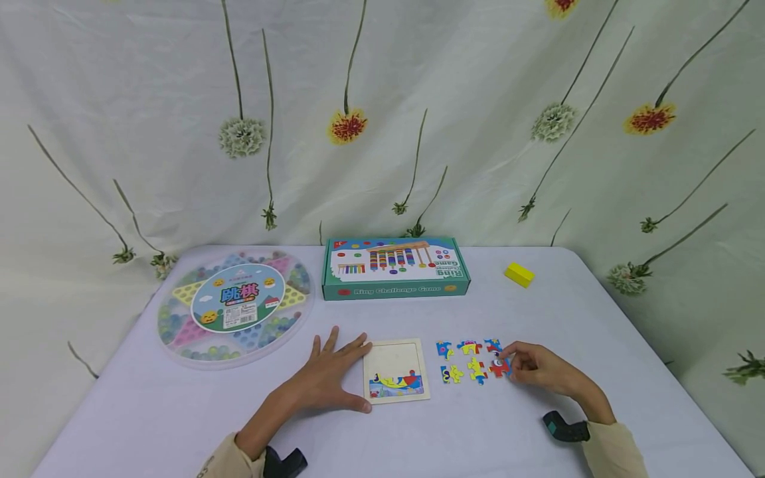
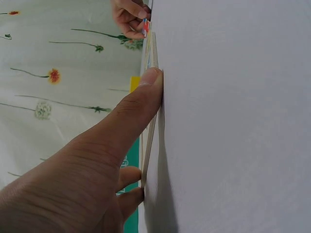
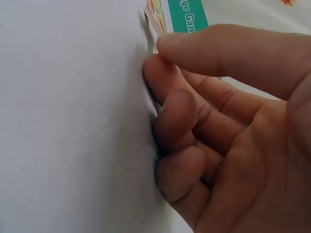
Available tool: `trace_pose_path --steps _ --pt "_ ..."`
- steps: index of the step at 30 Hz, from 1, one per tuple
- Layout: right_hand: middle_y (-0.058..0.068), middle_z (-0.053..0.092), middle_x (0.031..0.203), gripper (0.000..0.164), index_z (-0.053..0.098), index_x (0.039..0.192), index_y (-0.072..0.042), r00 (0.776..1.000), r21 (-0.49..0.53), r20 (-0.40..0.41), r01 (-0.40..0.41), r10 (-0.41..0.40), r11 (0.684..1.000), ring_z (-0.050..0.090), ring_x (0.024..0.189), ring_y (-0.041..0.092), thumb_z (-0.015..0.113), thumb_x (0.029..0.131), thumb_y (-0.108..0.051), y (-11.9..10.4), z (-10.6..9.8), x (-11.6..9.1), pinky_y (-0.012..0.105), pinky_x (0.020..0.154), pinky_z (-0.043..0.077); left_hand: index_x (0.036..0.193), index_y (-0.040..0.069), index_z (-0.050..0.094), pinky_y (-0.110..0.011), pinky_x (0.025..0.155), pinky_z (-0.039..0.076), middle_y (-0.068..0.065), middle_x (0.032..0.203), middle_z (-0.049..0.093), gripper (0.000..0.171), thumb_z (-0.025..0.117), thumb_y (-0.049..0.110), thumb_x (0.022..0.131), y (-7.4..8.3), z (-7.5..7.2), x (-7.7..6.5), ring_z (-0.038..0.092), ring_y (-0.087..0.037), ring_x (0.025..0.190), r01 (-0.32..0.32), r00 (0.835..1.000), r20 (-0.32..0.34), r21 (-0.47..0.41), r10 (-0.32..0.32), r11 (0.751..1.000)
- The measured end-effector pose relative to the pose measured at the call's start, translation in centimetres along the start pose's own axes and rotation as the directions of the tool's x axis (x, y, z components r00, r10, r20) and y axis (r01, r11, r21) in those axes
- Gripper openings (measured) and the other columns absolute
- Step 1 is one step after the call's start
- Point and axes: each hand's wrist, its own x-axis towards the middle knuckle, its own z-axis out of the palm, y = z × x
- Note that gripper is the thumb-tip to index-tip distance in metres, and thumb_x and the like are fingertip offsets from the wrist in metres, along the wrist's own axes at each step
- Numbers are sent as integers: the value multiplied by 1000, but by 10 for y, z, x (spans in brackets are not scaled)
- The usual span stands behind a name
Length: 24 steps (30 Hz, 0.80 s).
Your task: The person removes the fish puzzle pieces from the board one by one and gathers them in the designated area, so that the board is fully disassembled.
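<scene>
A square wooden puzzle board (image 1: 393, 358) lies on the table, its lower part filled with a colourful picture and its upper part bare wood. My left hand (image 1: 329, 375) spreads along its left side, with the thumb (image 2: 151, 80) at the near edge and fingertips touching farther up. To the right of the board, several loose puzzle pieces (image 1: 476, 370) lie in two rows. At their right end my right hand (image 1: 540, 367) pinches a red puzzle piece (image 1: 499, 367) between thumb and forefinger, other fingers curled. In the right wrist view, the fingers largely hide that piece.
Behind the board stands a green Ring Challenge Game box (image 1: 396, 290). A round, clear-lidded Chinese checkers set (image 1: 239, 299) lies at the left. A yellow block (image 1: 518, 274) rests at the back right. Flower-patterned cloth (image 1: 478, 166) hangs behind the white-covered table (image 1: 454, 438).
</scene>
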Motion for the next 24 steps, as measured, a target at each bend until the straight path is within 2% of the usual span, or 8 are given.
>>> trace_pose_path --steps 24 --pt "5 57 79 28 58 115 5 999 -10 -15 -29 28 1000 51 68 9 60 88 -2 0 1 2 20 64 41 147 21 39 -67 110 -8 3 158 25 105 77 67 61 -2 1 -1 -4 -45 144 -20 1000 -8 2 20 1000"
